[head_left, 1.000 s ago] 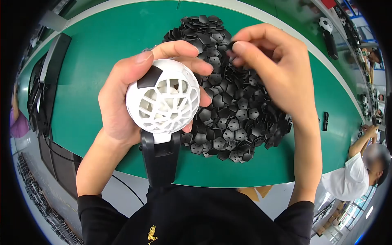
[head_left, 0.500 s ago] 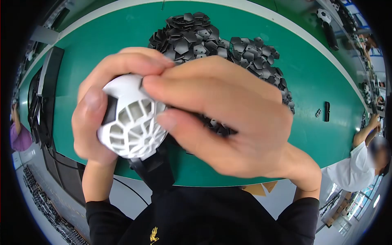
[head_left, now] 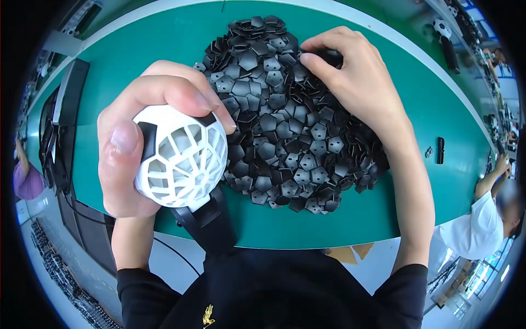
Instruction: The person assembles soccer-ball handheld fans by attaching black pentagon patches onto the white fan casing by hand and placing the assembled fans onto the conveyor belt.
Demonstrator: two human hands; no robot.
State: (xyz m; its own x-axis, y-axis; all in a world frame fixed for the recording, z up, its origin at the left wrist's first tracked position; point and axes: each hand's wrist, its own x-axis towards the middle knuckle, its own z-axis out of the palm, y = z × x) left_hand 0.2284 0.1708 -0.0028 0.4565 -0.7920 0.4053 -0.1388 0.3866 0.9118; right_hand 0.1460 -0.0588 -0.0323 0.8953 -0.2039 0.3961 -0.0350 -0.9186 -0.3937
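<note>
My left hand is wrapped round a white ball-shaped shell patterned like a football, with an open lattice on its lower side. Black pentagon patches sit in the shell, one beside my thumb and another under my fingertips. Below the shell a black handle runs toward my body. At the far right side of a heap of black pentagon pieces, my right hand pinches with thumb and forefinger. A dark piece shows between these fingertips, partly hidden.
The heap spreads over the green table. A small black part and a tiny ring-like part lie to the right. At the left edge stands a dark tray. Other people sit at both sides.
My right hand has left the white shell and moved up and right to the heap. A black patch now shows at the shell's upper right. My left hand still holds the shell.
</note>
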